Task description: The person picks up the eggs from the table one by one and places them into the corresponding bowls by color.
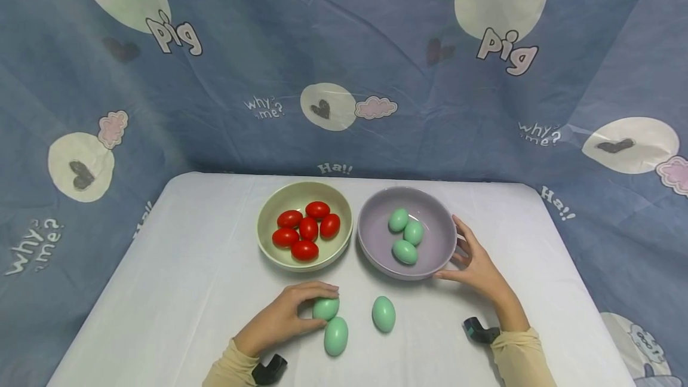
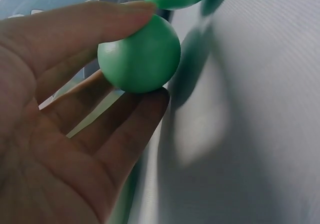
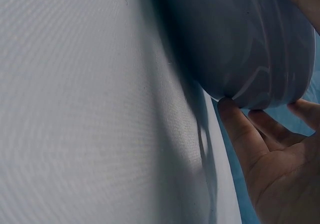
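My left hand (image 1: 282, 318) pinches a green egg (image 2: 142, 56) between thumb and fingertips, low over the white tabletop. A second green egg (image 1: 335, 337) lies right beside it, and another green egg (image 1: 384, 314) lies farther right, apart from both. At the right, my right hand (image 1: 478, 267) holds the side of a purple bowl (image 1: 371, 246), its thumb at the near side and its fingers along the right wall. Their tips touch the outside of that wall in the right wrist view. Three green eggs (image 1: 405, 251) are inside this bowl.
Left of the purple bowl stands a light green bowl (image 1: 267, 249) with several red eggs (image 1: 304, 250) in it. Both bowls are on a white-covered table (image 1: 161, 291). A blue printed cloth (image 1: 242, 46) hangs behind the table and shows along its sides.
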`<state>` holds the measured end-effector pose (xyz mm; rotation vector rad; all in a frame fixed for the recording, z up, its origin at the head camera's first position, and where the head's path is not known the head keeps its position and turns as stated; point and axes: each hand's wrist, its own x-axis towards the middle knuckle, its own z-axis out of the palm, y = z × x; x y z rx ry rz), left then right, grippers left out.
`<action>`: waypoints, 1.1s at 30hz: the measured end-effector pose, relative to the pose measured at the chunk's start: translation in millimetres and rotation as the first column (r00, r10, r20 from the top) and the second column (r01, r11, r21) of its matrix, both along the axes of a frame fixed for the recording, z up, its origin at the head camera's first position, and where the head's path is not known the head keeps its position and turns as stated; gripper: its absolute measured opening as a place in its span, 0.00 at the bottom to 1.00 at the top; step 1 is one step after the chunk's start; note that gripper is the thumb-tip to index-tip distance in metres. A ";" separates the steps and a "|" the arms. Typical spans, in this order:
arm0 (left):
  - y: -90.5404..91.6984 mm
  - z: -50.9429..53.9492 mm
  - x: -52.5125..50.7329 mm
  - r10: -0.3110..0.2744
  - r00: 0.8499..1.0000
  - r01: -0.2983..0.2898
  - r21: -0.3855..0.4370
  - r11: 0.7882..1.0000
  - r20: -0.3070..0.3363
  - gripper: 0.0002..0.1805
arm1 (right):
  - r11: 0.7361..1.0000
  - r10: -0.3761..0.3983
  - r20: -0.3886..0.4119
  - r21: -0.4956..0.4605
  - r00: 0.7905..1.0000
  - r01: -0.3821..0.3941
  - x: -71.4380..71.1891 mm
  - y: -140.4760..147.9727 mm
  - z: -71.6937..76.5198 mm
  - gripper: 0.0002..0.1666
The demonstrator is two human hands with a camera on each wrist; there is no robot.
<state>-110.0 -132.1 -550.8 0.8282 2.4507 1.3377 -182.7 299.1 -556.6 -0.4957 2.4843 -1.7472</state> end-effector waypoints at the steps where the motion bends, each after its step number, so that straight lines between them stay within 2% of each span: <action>1: -0.1 0.8 0.1 0.003 1.000 -0.003 0.004 1.000 -0.006 0.27 | 1.000 0.000 -0.001 -0.001 1.000 0.000 0.1 -0.1 -0.1 0.78; 12: 3.5 13.4 -6.2 -0.009 0.999 0.010 0.012 1.000 -0.049 0.28 | 1.000 0.001 -0.005 -0.004 1.000 -0.001 0.4 0.1 0.2 0.78; 18: 7.4 20.7 -13.4 -0.036 0.993 0.040 0.035 0.999 -0.112 0.29 | 1.000 0.002 0.001 -0.008 1.000 -0.002 0.1 -1.2 1.3 0.78; 25: 14.4 40.8 -24.8 -0.045 0.995 0.048 0.035 0.998 -0.084 0.30 | 1.000 0.003 0.003 -0.009 1.000 -0.003 0.1 -1.2 1.8 0.77; 33: 28.9 63.4 -41.9 -0.077 0.988 0.082 0.035 0.996 -0.132 0.29 | 1.000 -0.004 0.005 0.008 1.000 0.004 0.4 -0.4 0.6 0.78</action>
